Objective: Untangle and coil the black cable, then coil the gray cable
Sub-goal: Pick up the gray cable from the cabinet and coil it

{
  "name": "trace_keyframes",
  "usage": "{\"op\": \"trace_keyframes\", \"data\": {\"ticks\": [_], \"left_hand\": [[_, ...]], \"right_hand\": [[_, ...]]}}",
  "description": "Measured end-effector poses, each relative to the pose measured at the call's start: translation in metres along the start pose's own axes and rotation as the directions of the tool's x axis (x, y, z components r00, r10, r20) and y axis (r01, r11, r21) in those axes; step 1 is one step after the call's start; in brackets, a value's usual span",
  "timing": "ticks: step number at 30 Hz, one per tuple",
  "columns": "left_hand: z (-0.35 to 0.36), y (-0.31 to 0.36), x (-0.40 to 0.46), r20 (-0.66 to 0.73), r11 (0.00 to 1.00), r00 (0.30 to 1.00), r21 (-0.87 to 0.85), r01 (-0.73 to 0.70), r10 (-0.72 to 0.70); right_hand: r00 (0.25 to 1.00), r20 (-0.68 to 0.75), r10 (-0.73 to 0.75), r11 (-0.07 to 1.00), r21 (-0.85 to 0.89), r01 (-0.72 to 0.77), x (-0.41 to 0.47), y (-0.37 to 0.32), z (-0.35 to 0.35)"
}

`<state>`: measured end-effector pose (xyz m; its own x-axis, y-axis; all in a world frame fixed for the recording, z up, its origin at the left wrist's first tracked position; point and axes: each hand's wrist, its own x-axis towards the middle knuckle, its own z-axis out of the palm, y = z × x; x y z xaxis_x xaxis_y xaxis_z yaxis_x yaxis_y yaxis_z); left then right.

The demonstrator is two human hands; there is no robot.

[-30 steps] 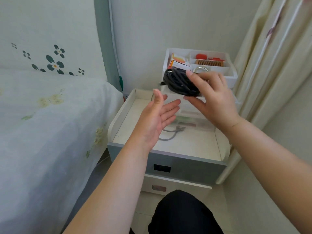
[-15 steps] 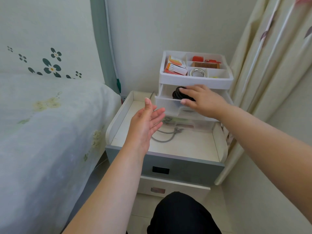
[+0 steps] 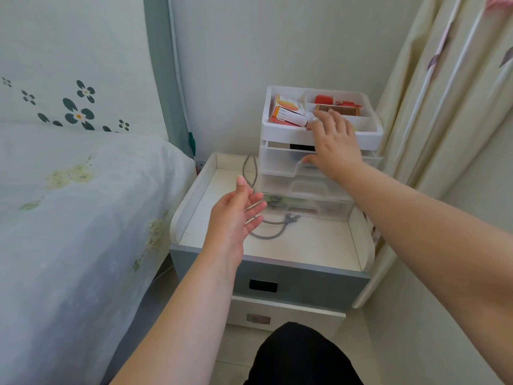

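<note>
Right hand [image 3: 334,143] spread on organizer drawer [image 3: 280,162] hiding black cable [image 3: 301,147], left hand [image 3: 236,215] open, empty, above gray cable [image 3: 273,232]

Two hands are counted, left hand [image 3: 236,215] and right hand [image 3: 334,143]; one gray cable [image 3: 270,232]; one black cable [image 3: 301,147]; three clear drawers [image 3: 280,162]; one comb [image 3: 340,110].

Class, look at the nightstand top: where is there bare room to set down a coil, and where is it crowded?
Free: the front strip of the nightstand top, between the gray cable and the front edge, and the near-right corner. Crowded: the back, filled by the drawer organizer, and the left middle, crossed by the cable under the left hand.
</note>
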<state>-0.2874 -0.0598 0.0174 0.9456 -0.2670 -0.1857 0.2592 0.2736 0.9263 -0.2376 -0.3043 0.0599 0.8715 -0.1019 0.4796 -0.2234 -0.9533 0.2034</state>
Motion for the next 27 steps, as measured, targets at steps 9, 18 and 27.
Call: {"op": "trace_keyframes", "data": {"ticks": [9,18,27], "left_hand": [[-0.013,0.003,0.004,-0.032,0.985,0.998,0.163,-0.051,0.057],[-0.029,-0.007,0.014,-0.112,0.972,0.993,0.235,-0.002,0.029],[-0.06,-0.007,0.025,-0.148,0.921,0.987,0.389,-0.006,0.069]], "right_hand": [[0.971,-0.142,0.194,0.977,-0.058,-0.204,0.005,-0.024,0.016],[0.854,0.493,-0.167,0.968,0.248,0.045,-0.069,-0.103,0.092],[0.897,0.438,-0.06,0.973,0.228,-0.046,-0.097,-0.132,0.115]]}}
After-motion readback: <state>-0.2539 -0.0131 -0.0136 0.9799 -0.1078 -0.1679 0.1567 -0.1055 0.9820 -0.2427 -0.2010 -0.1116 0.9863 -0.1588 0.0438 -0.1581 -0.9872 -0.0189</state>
